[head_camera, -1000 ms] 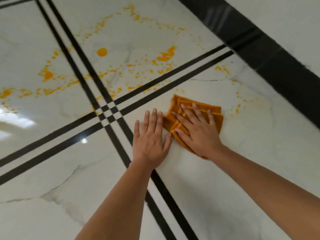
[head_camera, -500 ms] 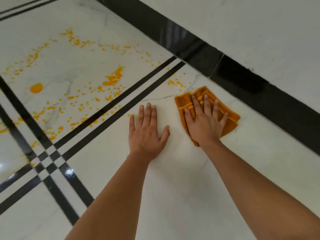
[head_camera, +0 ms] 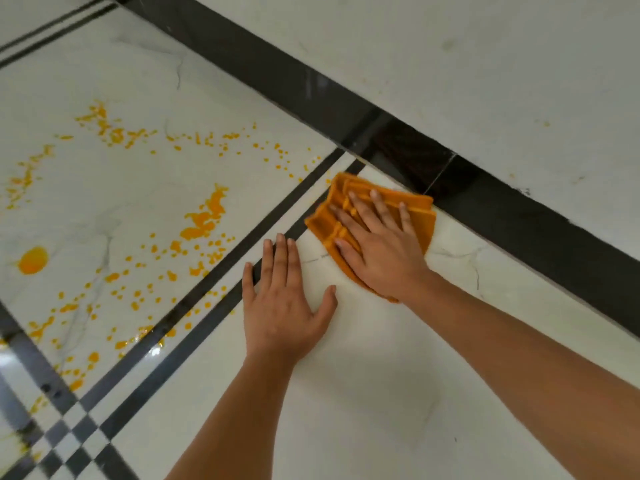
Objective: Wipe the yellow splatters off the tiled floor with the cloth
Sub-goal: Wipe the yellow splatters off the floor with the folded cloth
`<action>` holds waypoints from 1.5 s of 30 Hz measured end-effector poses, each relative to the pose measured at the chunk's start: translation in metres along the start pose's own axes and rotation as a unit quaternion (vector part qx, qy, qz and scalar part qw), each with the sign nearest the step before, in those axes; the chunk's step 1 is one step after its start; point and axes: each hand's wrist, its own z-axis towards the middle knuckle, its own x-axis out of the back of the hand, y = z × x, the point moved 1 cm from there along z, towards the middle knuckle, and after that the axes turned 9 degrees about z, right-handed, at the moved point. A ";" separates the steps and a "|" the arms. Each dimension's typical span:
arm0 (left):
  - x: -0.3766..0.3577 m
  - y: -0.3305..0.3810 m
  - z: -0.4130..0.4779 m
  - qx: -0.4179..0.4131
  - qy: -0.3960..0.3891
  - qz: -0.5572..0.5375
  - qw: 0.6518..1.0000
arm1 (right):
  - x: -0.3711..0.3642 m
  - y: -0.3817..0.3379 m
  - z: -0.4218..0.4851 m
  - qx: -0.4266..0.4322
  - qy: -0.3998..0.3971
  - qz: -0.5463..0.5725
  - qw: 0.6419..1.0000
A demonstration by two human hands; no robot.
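Glossy marble-look tiled floor (head_camera: 363, 393), shiny black inlay strips (head_camera: 194, 344), soft ribbed orange cloth (head_camera: 424, 226), wet-looking yellow splatters (head_camera: 204, 220)

Both bare forearms extend forward from the lower edge of view, elbows out of frame. Left hand (head_camera: 282, 308): palm down, flat, fingers straight and close together, thumb splayed to the right. Right hand (head_camera: 382, 249): palm down, fingers spread wide and pressed flat, wrist angled left, placed ahead of and just beside the left hand.
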 end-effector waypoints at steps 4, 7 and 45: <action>-0.002 0.000 0.001 -0.004 0.005 0.010 1.000 | 0.004 0.002 0.039 -0.048 0.014 0.012 0.999; -0.003 0.000 0.001 -0.007 0.004 0.009 1.000 | -0.001 -0.015 0.039 -0.022 0.015 0.010 1.000; -0.003 -0.004 0.005 -0.017 0.006 -0.005 1.000 | -0.011 -0.027 -0.068 -0.081 0.012 0.048 0.995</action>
